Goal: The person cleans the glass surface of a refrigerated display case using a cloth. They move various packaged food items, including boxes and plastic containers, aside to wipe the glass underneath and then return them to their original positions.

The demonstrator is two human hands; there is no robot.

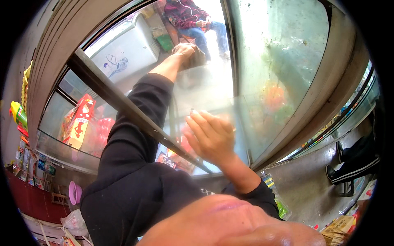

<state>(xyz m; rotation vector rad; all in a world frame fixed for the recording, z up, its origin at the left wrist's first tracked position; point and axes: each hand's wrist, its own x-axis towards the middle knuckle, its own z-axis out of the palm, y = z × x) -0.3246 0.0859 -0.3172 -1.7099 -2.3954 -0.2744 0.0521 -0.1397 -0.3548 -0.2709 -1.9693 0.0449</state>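
Note:
My left arm stretches through the opening of a glass display case, passing behind its dark metal bar [119, 102]. At the far end my left hand [183, 50] is closed on a brownish cloth [196, 58], which lies against the glass pane [205, 88]. My right hand [211, 137] is raised in front of the case beside the bar, its fingers stretched out and nothing seen in them. Whether its fingertips touch the glass, I cannot tell. Right of it stands a cloudy, smudged glass panel [279, 61].
A red and yellow box [82, 121] stands inside the case at left. Beyond the glass are a white chest freezer [123, 51] and a seated person [197, 20]. At right, another person's dark trouser legs [357, 162] show. A pink basin [75, 192] is at lower left.

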